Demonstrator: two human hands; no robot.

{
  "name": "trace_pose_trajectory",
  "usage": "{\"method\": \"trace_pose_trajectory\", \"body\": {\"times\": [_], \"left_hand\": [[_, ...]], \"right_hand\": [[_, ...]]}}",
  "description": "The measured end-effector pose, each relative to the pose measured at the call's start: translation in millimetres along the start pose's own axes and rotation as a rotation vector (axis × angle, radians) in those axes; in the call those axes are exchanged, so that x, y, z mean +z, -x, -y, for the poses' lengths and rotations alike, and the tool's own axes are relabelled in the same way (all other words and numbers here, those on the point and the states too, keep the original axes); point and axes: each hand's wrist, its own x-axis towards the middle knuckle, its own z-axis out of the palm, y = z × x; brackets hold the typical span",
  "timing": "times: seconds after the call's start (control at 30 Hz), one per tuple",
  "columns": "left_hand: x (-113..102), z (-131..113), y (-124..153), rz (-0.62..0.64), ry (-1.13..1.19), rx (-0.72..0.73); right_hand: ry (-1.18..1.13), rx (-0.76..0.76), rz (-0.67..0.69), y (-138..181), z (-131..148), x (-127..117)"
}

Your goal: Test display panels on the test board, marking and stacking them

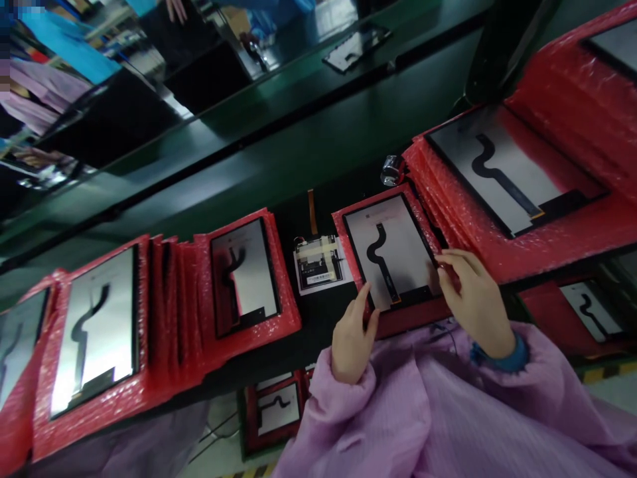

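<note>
A display panel (407,255) with a grey back and a curved black ribbon cable (382,262) lies over a red bubble-wrap sheet (340,222) in front of me. My left hand (351,338) has its fingers and thumb at the panel's lower left edge. At the right edge, my right hand (472,299) grips with thumb and forefinger, a blue band round its wrist. Just left of the panel is a small circuit module (318,260) with yellowish tape and a barcode label, on a white sheet. An orange flat cable (312,212) extends behind it.
Red-wrapped panels stand in stacks, one large stack (522,169) on the right and several on the left, including one panel (245,275). A shiny metal item (393,170) sits behind my panel. A green conveyor rail (239,172) crosses beyond. Co-workers' sleeves (70,43) show upper left.
</note>
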Motion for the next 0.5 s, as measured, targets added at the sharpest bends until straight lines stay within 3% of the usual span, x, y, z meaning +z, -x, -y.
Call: {"method": "trace_pose_trajectory", "body": {"times": [0.13,0.23,0.5], "left_hand": [[2,1,3,-0.012,-0.216,0.096],[4,2,3,-0.034,-0.255,0.12],[7,5,3,-0.044,-0.283,0.141]], "right_hand": [[0.282,-0.051,0.177,-46,10,8],[0.51,0.018,0.339,-73,17,21],[0.611,0.156,0.355,-97,25,32]]}}
